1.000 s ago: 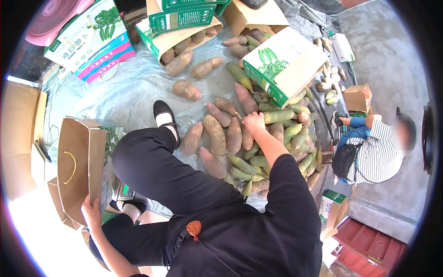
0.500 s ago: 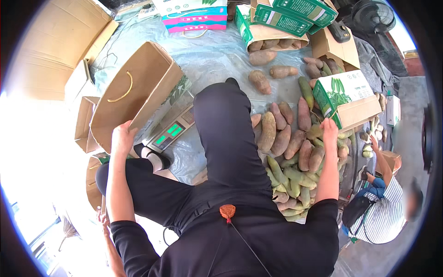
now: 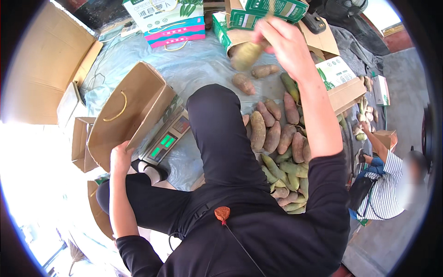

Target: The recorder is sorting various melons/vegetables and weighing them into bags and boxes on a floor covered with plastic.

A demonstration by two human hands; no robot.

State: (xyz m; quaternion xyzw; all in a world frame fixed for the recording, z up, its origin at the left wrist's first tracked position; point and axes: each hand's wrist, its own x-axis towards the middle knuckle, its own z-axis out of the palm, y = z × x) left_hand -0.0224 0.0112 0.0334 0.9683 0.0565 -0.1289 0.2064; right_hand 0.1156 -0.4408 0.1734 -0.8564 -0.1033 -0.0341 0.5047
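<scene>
My left hand (image 3: 121, 158) is closed on the near edge of an open cardboard carton (image 3: 124, 108) with a yellow cord handle. The carton stands tilted on or against a digital scale (image 3: 173, 131) with lit green displays; its base is hidden. Raised toward the far side, my right hand (image 3: 284, 39) pinches a yellowish-green radish (image 3: 246, 56) by its thin end. Motion blurs the radish, which hangs left of the fingers. Below my right forearm lies a pile of reddish-brown roots (image 3: 272, 134) and green radishes (image 3: 284, 173).
Blue plastic sheeting (image 3: 203, 69) covers the floor. Green-and-white boxes (image 3: 267, 18) stand at the far side, beside a pink-and-blue box (image 3: 175, 33). Another carton (image 3: 344, 92) lies right of the pile. A person in a striped shirt (image 3: 380, 189) works at the far right.
My right hand has risen from the pile's right side, up and leftward, carrying the radish. My left hand keeps its hold on the carton. The whole view has shifted slightly.
</scene>
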